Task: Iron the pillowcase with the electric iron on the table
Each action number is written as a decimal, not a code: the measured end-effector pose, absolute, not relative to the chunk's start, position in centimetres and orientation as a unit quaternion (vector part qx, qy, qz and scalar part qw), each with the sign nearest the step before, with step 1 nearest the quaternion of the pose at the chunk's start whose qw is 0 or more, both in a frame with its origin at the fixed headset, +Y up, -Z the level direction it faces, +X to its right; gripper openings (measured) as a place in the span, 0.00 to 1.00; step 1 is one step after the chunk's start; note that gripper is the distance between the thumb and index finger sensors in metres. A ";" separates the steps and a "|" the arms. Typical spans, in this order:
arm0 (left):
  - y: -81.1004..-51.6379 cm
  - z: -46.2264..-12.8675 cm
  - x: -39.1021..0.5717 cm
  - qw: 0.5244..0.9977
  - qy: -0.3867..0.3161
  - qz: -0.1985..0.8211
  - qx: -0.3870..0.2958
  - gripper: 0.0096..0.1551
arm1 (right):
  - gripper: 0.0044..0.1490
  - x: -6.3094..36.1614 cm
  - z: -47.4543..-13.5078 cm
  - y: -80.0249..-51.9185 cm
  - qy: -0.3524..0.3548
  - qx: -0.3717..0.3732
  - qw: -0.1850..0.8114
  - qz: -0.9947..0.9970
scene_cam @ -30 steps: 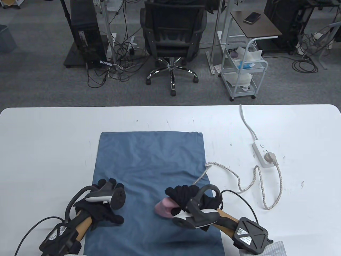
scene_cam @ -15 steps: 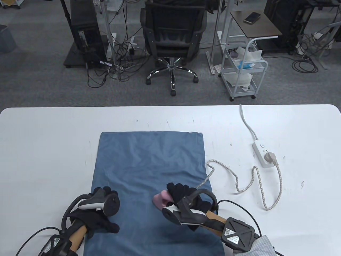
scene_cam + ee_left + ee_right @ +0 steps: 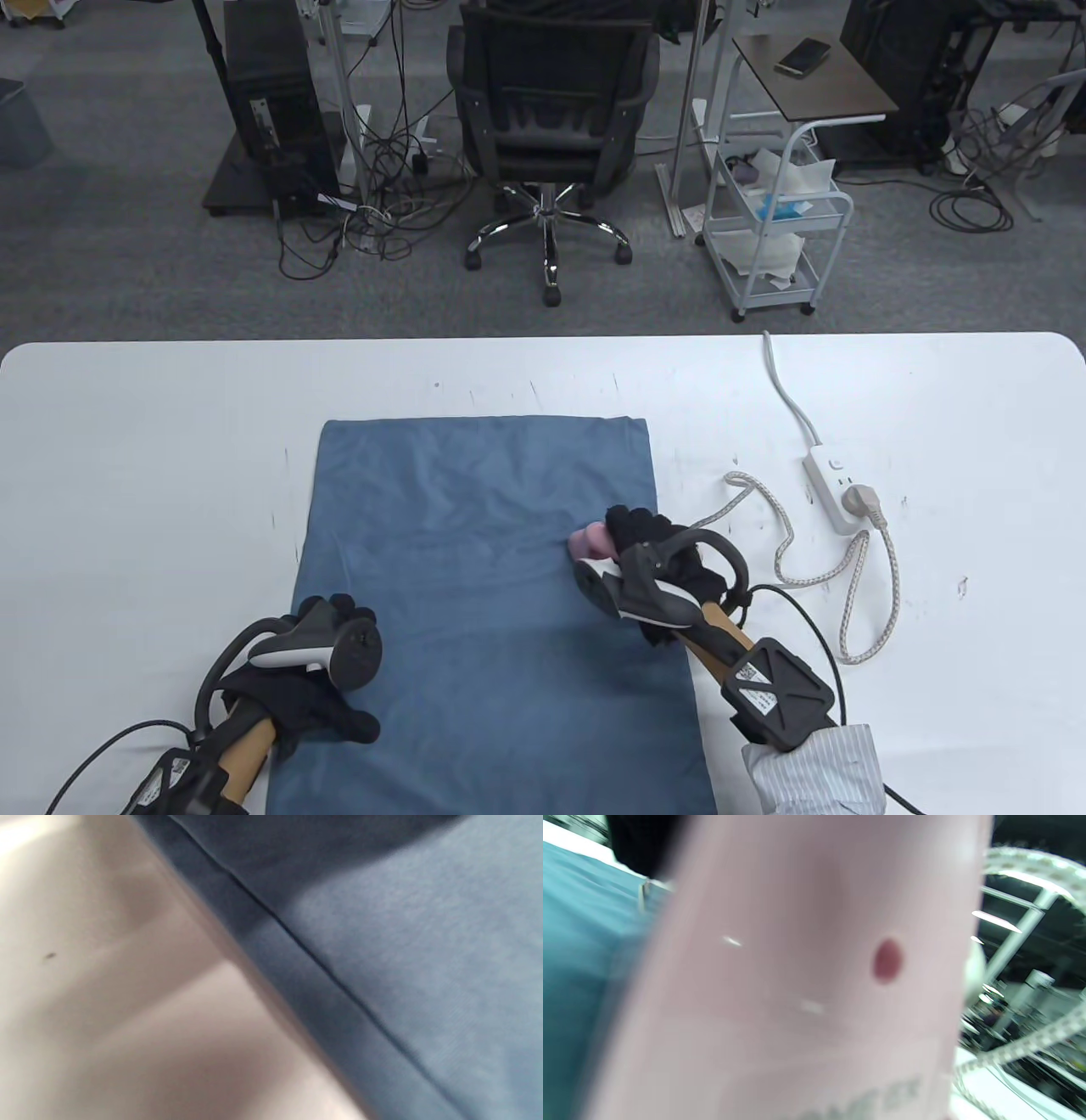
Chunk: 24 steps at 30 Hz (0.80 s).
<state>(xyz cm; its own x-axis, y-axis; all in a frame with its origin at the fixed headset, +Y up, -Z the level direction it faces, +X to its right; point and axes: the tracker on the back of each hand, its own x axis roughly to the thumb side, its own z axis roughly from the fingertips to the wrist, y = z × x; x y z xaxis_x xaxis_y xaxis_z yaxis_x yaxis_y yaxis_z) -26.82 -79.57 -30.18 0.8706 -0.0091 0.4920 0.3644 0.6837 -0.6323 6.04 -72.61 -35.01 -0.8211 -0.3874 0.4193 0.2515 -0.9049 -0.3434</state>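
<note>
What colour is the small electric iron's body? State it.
Pale pink; the right wrist view shows it best, with a dark red dot on it.

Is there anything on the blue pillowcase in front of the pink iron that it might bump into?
Nothing visible does. The right hand holds the iron near the pillowcase right edge, and the cloth beyond it is bare. The left hand rests on the near left part, and the cord trails off to the right.

Even overhead light is falling on the white table (image 3: 170,441), which is showing sharp and shadowed only softly beneath the left hand (image 3: 314,679) and right hand (image 3: 657,564). Both wrist views are blurring heavily: the pillowcase (image 3: 424,963) seam is smearing, and the pink iron (image 3: 814,984), pressed close, is showing out of focus.
</note>
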 end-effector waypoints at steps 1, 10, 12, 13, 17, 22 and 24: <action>-79.6 -30.2 -26.8 0.888 -0.232 -0.105 -0.384 0.78 | 0.43 5.4 -34.3 -72.7 0.132 -0.271 0.154 -0.941; -79.6 -30.2 -27.0 0.888 -0.232 -0.095 -0.387 0.78 | 0.44 5.1 -33.6 -73.3 0.073 -0.194 0.123 -0.971; -79.7 -30.2 -27.0 0.887 -0.232 -0.091 -0.388 0.78 | 0.44 5.9 -34.6 -73.5 0.084 -0.160 0.142 -0.973; -79.7 -30.2 -27.0 0.887 -0.232 -0.090 -0.388 0.78 | 0.44 6.4 -35.2 -73.5 0.092 -0.139 0.153 -0.974; -79.6 -30.2 -27.0 0.887 -0.231 -0.097 -0.389 0.78 | 0.44 8.7 -37.0 -73.7 0.092 -0.065 0.163 -0.980; -79.6 -30.2 -27.0 0.887 -0.232 -0.097 -0.388 0.78 | 0.42 10.2 -37.8 -73.6 0.090 -0.058 0.153 -0.982; -79.6 -30.2 -27.0 0.887 -0.232 -0.096 -0.387 0.78 | 0.42 10.6 -38.4 -73.5 0.090 -0.060 0.170 -0.979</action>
<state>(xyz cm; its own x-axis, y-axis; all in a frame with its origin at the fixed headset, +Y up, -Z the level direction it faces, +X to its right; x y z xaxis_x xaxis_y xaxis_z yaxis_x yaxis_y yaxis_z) -27.03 -79.64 -30.21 0.8743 0.0087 0.4853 0.3496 0.6823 -0.6421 10.63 -73.53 -38.38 -0.9348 -0.3443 0.0877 0.3227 -0.9260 -0.1962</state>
